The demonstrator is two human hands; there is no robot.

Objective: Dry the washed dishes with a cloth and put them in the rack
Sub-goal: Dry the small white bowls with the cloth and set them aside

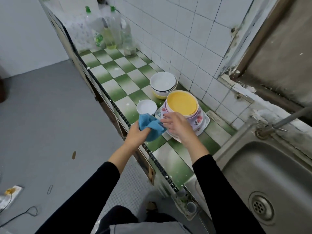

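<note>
My left hand [137, 134] grips a bunched blue cloth [150, 126] at the counter's front edge. My right hand [177, 126] reaches with spread, relaxed fingers to the near side of a stack of flowered plates and bowls [197, 119], which has a yellow plate [183, 103] on top. Its fingertips lie by the cloth and the stack's rim. A small white bowl [146, 106] stands just left of the stack. Behind it sit stacked white bowls [163, 82] on a yellow one. No rack is in view.
The green and white checkered counter [118, 78] runs back to several plastic bottles [111, 31] at the far end. A steel sink [270, 179] with a tap pipe [290, 115] lies to the right. The white tiled wall [185, 31] backs the counter; grey floor lies left.
</note>
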